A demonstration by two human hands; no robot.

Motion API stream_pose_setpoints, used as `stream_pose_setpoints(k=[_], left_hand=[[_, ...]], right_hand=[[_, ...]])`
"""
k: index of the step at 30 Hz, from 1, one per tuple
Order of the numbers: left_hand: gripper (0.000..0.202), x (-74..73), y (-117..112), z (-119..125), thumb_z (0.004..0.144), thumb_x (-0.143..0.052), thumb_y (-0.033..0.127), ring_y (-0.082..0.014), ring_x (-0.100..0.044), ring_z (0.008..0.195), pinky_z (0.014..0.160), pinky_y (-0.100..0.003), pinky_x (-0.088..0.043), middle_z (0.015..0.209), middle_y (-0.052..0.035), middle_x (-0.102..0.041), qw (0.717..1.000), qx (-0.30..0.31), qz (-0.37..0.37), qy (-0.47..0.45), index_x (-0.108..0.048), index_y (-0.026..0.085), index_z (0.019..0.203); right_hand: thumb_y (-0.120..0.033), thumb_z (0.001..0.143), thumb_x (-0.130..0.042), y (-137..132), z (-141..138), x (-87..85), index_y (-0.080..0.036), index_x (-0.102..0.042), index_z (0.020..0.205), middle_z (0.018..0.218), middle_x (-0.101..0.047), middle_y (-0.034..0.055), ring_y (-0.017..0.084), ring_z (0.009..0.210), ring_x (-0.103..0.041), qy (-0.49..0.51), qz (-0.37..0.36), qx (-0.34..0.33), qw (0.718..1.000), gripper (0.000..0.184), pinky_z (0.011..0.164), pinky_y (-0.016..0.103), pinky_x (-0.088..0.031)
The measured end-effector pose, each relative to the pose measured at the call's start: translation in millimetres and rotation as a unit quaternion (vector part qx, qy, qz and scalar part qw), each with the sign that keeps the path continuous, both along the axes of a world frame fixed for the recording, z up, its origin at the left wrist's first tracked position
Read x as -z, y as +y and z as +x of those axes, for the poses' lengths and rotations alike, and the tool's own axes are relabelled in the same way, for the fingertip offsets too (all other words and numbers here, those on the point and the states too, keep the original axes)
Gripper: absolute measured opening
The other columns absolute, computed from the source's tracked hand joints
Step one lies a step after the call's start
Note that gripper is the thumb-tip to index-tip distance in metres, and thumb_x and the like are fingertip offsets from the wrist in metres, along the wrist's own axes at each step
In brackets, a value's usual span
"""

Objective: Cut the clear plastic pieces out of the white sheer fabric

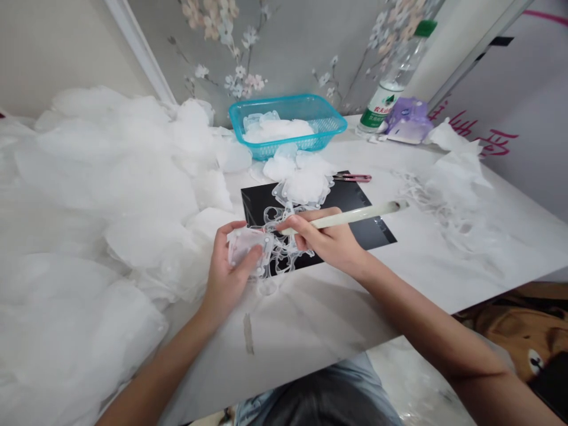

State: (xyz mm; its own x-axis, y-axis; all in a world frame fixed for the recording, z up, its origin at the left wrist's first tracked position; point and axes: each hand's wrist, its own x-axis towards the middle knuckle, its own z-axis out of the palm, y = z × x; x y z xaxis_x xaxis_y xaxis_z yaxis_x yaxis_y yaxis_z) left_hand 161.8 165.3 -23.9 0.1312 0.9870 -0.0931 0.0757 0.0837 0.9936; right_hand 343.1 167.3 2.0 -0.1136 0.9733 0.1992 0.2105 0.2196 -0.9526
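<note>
My left hand (231,269) is closed on a small translucent white fabric piece (247,244), thumb pressed on top. My right hand (326,239) grips a long pale stick-like tool (355,216) like a pen, its tip at the fabric piece. Both hands work over the near left corner of a black mat (355,204) on the white table (310,319). Thin white trimmings (284,260) curl on the mat between my hands. More white fabric pieces (302,180) are stacked at the mat's far edge.
A big heap of white gauzy fabric (102,195) fills the left side. A turquoise basket (288,121) with white pieces stands at the back. Pink-handled scissors (352,177), a plastic bottle (394,77), a purple packet (408,118) and crumpled white scraps (452,171) lie at the right.
</note>
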Motion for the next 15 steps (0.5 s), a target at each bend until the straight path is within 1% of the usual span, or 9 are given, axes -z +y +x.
stream_pose_setpoints(k=[2, 3, 5, 7, 8, 10, 12, 15], left_hand=[[0.051, 0.5, 0.5, -0.3, 0.073, -0.070, 0.027, -0.0160, -0.066, 0.079, 0.072, -0.028, -0.052, 0.100, -0.0031, -0.068, 1.000, 0.006, -0.001, -0.015, -0.042, 0.025, 0.115], [0.056, 1.3, 1.3, -0.7, 0.072, -0.071, 0.027, -0.0160, -0.066, 0.079, 0.072, -0.028, -0.051, 0.097, -0.0022, -0.068, 1.000, 0.009, -0.006, -0.028, -0.040, 0.026, 0.119], [0.067, 3.4, 3.4, -2.0, 0.069, -0.073, 0.026, -0.0165, -0.066, 0.081, 0.073, -0.028, -0.051, 0.092, -0.0006, -0.067, 0.998, 0.018, -0.030, -0.061, -0.036, 0.027, 0.125], [0.070, 5.3, 5.7, -3.2, 0.068, -0.075, 0.027, -0.0171, -0.065, 0.083, 0.074, -0.028, -0.051, 0.090, 0.0002, -0.066, 0.994, 0.025, -0.068, -0.087, -0.037, 0.028, 0.127], [0.068, 5.7, 6.6, -3.6, 0.068, -0.075, 0.028, -0.0170, -0.065, 0.082, 0.073, -0.028, -0.051, 0.089, 0.0007, -0.065, 0.992, 0.024, -0.085, -0.093, -0.039, 0.028, 0.125], [0.060, 5.7, 7.3, -3.8, 0.071, -0.072, 0.032, -0.0162, -0.064, 0.079, 0.070, -0.028, -0.051, 0.085, 0.0020, -0.063, 0.991, 0.020, -0.097, -0.087, -0.043, 0.029, 0.123], [0.049, 4.9, 7.1, -3.8, 0.075, -0.069, 0.037, -0.0157, -0.062, 0.078, 0.069, -0.027, -0.050, 0.083, 0.0021, -0.061, 0.995, 0.023, -0.077, -0.062, -0.048, 0.030, 0.119], [0.036, 4.1, 6.4, -3.8, 0.076, -0.068, 0.038, -0.0158, -0.060, 0.083, 0.073, -0.026, -0.048, 0.086, 0.0005, -0.062, 0.998, 0.039, -0.037, -0.017, -0.058, 0.027, 0.108]], right_hand=[[-0.044, 0.089, -0.048, -0.6, 0.0, 0.2, -0.016, -0.067, 0.065, 0.044, -0.046, -0.0033, 0.006, 0.041, -0.040, -0.014, 0.009, -0.006, 1.000, 0.042, 0.044, 0.022, -0.037], [-0.043, 0.090, -0.046, -1.0, 0.3, 0.6, -0.016, -0.068, 0.069, 0.046, -0.048, -0.0031, 0.006, 0.041, -0.040, -0.014, 0.017, -0.006, 1.000, 0.040, 0.045, 0.021, -0.038], [-0.043, 0.092, -0.043, -1.4, 1.2, 1.5, -0.017, -0.069, 0.086, 0.053, -0.056, -0.0022, 0.006, 0.043, -0.043, 0.008, 0.031, 0.002, 0.999, 0.038, 0.047, 0.022, -0.039], [-0.045, 0.093, -0.039, -1.1, 2.2, 2.6, -0.019, -0.066, 0.101, 0.065, -0.063, -0.0005, 0.007, 0.047, -0.048, 0.041, 0.034, 0.026, 0.998, 0.039, 0.049, 0.022, -0.042], [-0.046, 0.094, -0.037, -0.5, 2.4, 3.1, -0.019, -0.065, 0.104, 0.070, -0.065, 0.0004, 0.007, 0.049, -0.050, 0.051, 0.031, 0.039, 0.997, 0.040, 0.051, 0.023, -0.043], [-0.047, 0.094, -0.035, 1.3, 1.6, 4.4, -0.019, -0.063, 0.103, 0.076, -0.067, 0.0015, 0.008, 0.054, -0.054, 0.047, 0.016, 0.054, 0.997, 0.041, 0.055, 0.023, -0.045], [-0.045, 0.093, -0.037, 3.4, -0.5, 6.1, -0.019, -0.062, 0.100, 0.079, -0.067, 0.0016, 0.008, 0.056, -0.055, 0.022, -0.012, 0.055, 0.998, 0.037, 0.058, 0.024, -0.045], [-0.041, 0.085, -0.052, 5.4, -4.1, 9.6, -0.019, -0.057, 0.088, 0.073, -0.065, -0.0003, 0.008, 0.054, -0.052, -0.029, -0.064, 0.040, 0.997, 0.023, 0.055, 0.023, -0.042]])
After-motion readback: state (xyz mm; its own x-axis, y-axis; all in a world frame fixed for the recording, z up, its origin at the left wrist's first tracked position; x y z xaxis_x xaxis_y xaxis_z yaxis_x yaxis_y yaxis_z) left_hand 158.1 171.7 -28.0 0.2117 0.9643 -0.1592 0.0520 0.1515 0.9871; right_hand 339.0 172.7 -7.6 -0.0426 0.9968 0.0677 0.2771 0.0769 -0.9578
